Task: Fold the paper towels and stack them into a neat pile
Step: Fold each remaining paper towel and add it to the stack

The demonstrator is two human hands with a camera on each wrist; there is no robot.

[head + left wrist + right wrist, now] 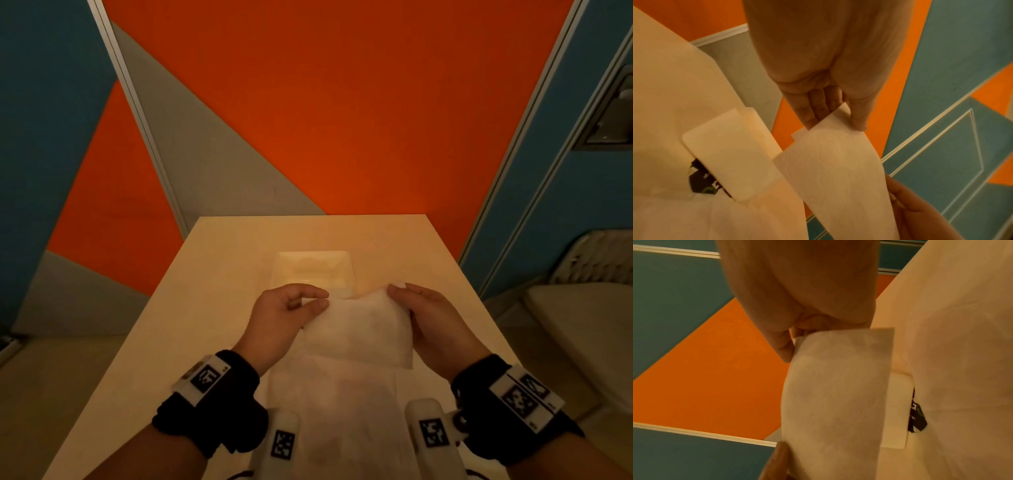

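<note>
**Both hands hold one paper towel over the tabletop**

Hidden/unclear: light is dim and orange, so towel edges wash out against the pale tabletop (212, 260). A pale tray (313, 270) at 12 o'clock from the hands is faint; contents can't be made out, and its near edge is covered by the lifted towel. Flat sheets (329, 411) at 6 o'clock, near the body, blend together; how many, can't tell. Both forearms cut off at the bottom edge. In the wrist views the palms block most of the fingers.

Hands: the left hand (287, 315) sits at 9 o'clock of the paper towel (359, 329), thumb and fingers pinching its upper left corner, grip narrow and holding the towel. The right hand (431, 318) sits at 3 o'clock, fingers curled along the towel's right edge, thumb on top at the upper corner, grip also holding the towel. The towel hangs between both hands, raised off the tabletop, sagging in the middle, above the flat sheets. Black wrist straps (219, 404) carry white marker blocks.
</note>
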